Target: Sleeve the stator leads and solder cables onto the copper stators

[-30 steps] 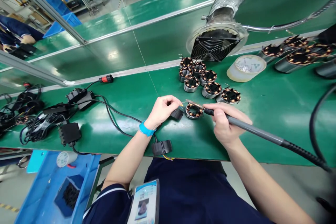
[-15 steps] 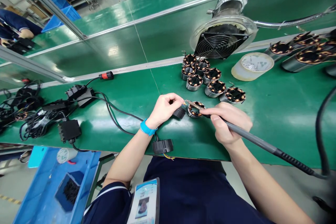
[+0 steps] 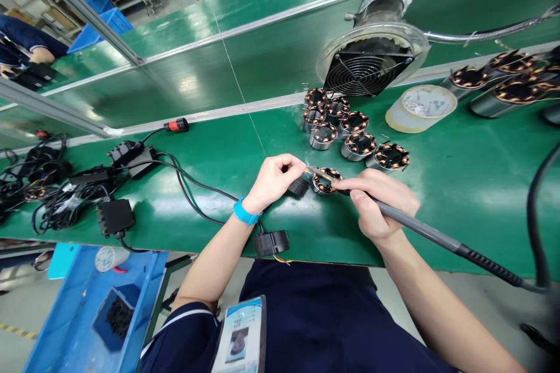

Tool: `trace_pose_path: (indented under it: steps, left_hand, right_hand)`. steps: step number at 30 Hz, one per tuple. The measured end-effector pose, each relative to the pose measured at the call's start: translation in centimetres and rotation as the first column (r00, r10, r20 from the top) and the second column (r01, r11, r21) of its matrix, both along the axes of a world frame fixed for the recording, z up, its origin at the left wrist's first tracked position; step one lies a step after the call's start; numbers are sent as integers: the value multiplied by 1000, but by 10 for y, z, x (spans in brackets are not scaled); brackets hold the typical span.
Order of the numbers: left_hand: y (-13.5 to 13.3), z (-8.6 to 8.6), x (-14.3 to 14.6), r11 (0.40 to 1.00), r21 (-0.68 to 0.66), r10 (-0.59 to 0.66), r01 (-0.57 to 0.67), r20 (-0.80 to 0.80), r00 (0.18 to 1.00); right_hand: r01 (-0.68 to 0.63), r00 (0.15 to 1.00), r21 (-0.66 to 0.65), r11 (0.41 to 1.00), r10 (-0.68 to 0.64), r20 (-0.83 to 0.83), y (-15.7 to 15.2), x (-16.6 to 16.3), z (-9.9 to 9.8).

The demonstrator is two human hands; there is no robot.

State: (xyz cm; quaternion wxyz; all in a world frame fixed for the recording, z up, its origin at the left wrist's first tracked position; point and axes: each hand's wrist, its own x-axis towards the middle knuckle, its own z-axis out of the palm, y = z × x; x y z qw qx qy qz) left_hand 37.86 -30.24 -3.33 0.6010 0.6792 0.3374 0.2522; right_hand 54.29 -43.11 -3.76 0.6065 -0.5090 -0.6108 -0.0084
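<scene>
My right hand (image 3: 380, 204) grips a soldering iron (image 3: 420, 227) like a pen, with its tip over a small copper-wound stator (image 3: 324, 179) on the green bench. My left hand (image 3: 273, 179) is closed in a pinch on a thin wire beside that stator, next to a black connector block (image 3: 299, 186). A blue band sits on my left wrist. Both hands almost touch above the stator.
Several more stators (image 3: 350, 128) stand behind, under a fume fan (image 3: 370, 67). A roll of tape (image 3: 420, 108) and larger stators (image 3: 503, 87) are at the right. Black adapters and cables (image 3: 87, 186) lie at the left, a blue bin (image 3: 100, 309) below. Another person's sleeve (image 3: 26, 46) shows far left.
The soldering iron's tip has slid slightly left and down onto the stator's edge; my left hand stays pinched in place. The view rose a little.
</scene>
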Motion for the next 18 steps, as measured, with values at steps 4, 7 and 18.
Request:
trace_pose_path:
  steps: [4, 7, 18]
  left_hand:
    - [0, 1, 0, 1000, -1, -1, 1, -6, 1000]
    - [-1, 1, 0, 1000, 1, -11, 11, 8, 1000]
    - [-1, 4, 1, 1000, 3, -1, 1, -26, 1000]
  right_hand:
    - [18, 999, -4, 1000, -18, -51, -1, 1, -3]
    - [66, 991, 16, 998, -64, -114, -2, 1, -6]
    - [83, 985, 42, 996, -76, -158, -1, 0, -7]
